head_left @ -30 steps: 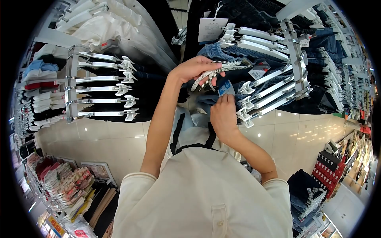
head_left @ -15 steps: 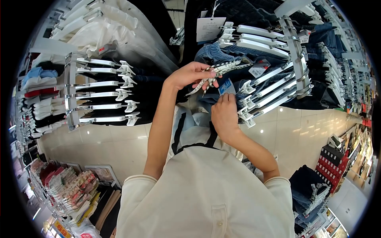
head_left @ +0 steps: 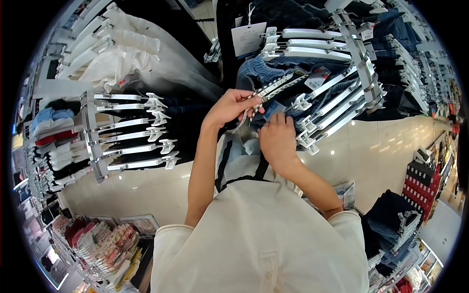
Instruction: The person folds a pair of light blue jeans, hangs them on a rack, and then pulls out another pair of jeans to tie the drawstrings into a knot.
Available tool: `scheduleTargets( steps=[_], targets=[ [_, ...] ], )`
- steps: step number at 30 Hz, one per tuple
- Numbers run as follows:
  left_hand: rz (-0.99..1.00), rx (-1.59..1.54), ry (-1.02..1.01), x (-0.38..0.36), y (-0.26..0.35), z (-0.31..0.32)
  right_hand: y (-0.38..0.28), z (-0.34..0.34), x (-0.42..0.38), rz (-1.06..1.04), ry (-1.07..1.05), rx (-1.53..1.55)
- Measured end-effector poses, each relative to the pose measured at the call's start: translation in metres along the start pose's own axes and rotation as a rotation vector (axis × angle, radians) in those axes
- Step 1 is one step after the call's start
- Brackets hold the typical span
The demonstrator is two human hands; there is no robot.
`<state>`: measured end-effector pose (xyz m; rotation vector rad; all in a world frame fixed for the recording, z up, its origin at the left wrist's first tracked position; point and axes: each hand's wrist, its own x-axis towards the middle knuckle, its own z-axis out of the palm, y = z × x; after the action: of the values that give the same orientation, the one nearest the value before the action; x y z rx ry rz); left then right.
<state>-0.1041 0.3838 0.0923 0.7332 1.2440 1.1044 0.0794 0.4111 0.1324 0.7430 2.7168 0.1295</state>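
My left hand (head_left: 231, 110) pinches black-and-white patterned drawstrings (head_left: 270, 93) between thumb and fingers, and their loose ends hang below it. Close by on the right, my right hand (head_left: 278, 140) has its fingers curled over the edge of denim jeans (head_left: 258, 70) on the rack. A blue label (head_left: 275, 109) shows just above those fingers, partly covered. Exactly what the right fingertips grip is hidden. White clip hangers (head_left: 332, 113) hold the denim beside my right hand. A white and red price tag (head_left: 317, 78) hangs above them.
Black trousers on white hangers (head_left: 141, 134) and white garments (head_left: 141, 53) hang at left. A metal rail (head_left: 360, 58) carries the denim. Folded dark jeans (head_left: 391, 219) stand lower right, floral clothes (head_left: 97, 244) lower left. Pale tiled floor (head_left: 132, 193) runs between.
The view has shifted slightly, so the left rack sits lower. My left hand still holds the drawstrings, a little lower in view. The blue label by my right hand shows less.
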Motion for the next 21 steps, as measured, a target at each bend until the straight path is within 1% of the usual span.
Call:
scheduleTargets(
  steps=[1, 2, 4, 5, 7, 8, 9, 10, 11, 12, 13, 14, 15, 17, 18, 20, 21],
  targets=[
    [-0.02, -0.009, 0.01, -0.001, -0.001, 0.0, -0.002, 0.001, 0.001, 0.051, 0.068, 0.065],
    [-0.022, -0.002, 0.002, -0.001, -0.003, 0.0, -0.004, -0.001, 0.002, 0.061, 0.069, 0.07],
    [-0.03, -0.032, 0.061, -0.001, -0.006, 0.0, -0.005, -0.008, 0.003, 0.132, 0.146, 0.292],
    [-0.033, -0.019, 0.084, -0.002, -0.006, 0.001, -0.006, -0.008, 0.004, 0.146, 0.146, 0.294],
    [-0.023, -0.003, 0.083, -0.003, -0.011, -0.001, -0.006, -0.001, 0.007, 0.209, 0.268, 0.412],
    [-0.011, 0.008, 0.097, -0.003, -0.013, -0.001, -0.007, 0.002, 0.009, 0.226, 0.271, 0.41],
    [-0.021, 0.019, 0.123, -0.004, -0.012, 0.0, -0.008, 0.003, 0.011, 0.264, 0.345, 0.472],
    [-0.021, 0.022, 0.104, -0.005, -0.013, 0.001, -0.008, 0.003, 0.012, 0.302, 0.419, 0.533],
    [-0.002, 0.056, 0.122, -0.006, -0.014, 0.001, -0.005, 0.001, 0.015, 0.336, 0.376, 0.733],
    [0.019, 0.089, 0.139, -0.007, -0.015, 0.001, -0.005, 0.003, 0.02, 0.361, 0.461, 0.842],
    [0.063, 0.105, 0.146, -0.008, -0.016, 0.001, -0.005, 0.004, 0.025, 0.439, 0.449, 0.956],
    [0.068, 0.107, 0.13, -0.009, -0.017, 0.001, -0.004, 0.003, 0.029, 0.515, 0.439, 1.071],
    [0.106, 0.118, 0.148, -0.01, -0.016, 0.002, -0.004, 0.008, 0.033, 0.531, 0.445, 1.067],
    [0.159, 0.103, 0.182, -0.015, -0.018, 0.007, -0.005, 0.023, 0.039, 0.479, 0.612, 1.254],
    [0.151, 0.104, 0.163, -0.017, -0.016, 0.009, -0.006, 0.009, 0.038, 0.516, 0.612, 1.371],
    [0.188, 0.121, 0.16, -0.02, -0.017, 0.013, -0.009, 0.011, 0.04, 0.59, 0.598, 1.424],
    [0.142, 0.073, 0.13, -0.019, -0.023, 0.012, -0.013, 0.021, 0.044, 0.608, 0.663, 1.469]
  ],
)
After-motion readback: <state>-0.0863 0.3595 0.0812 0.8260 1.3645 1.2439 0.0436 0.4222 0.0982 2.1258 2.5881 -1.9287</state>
